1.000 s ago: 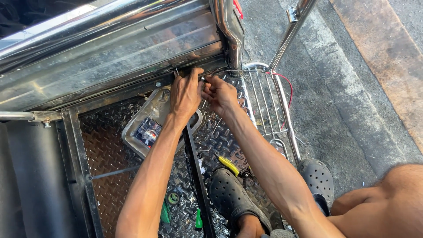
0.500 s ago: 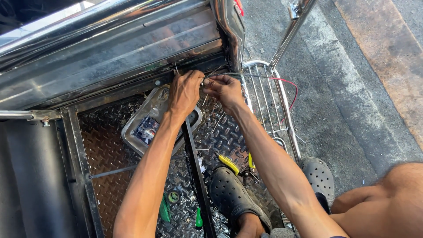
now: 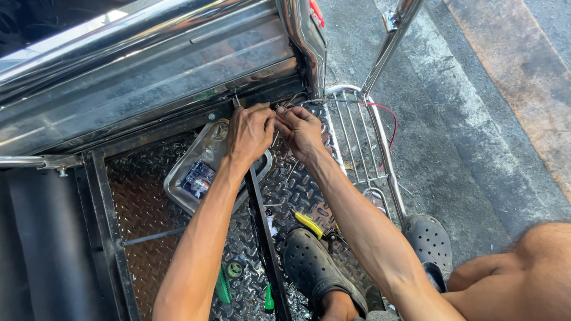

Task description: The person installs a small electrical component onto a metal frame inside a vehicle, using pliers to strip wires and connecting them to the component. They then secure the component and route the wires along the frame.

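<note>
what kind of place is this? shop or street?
Likely outdoors, roadside, at the back of a vehicle: both hands work over a diamond-plate floor under polished steel bodywork, with a chrome rack and asphalt pavement alongside.

Both bare arms stretch forward and converge, the left hand [image 3: 250,132] and right hand [image 3: 300,129] meeting side by side with fingertips almost touching. The left hand is seen from the back, knuckles up and fingers curled downward in a pinching grip, its forearm running straight and long from the lower frame. The right hand angles in from the right, fingers bent and bunched toward the left hand's fingertips, wrist slightly cocked, forearm sloping down to a bent elbow near the bare knee.
</note>
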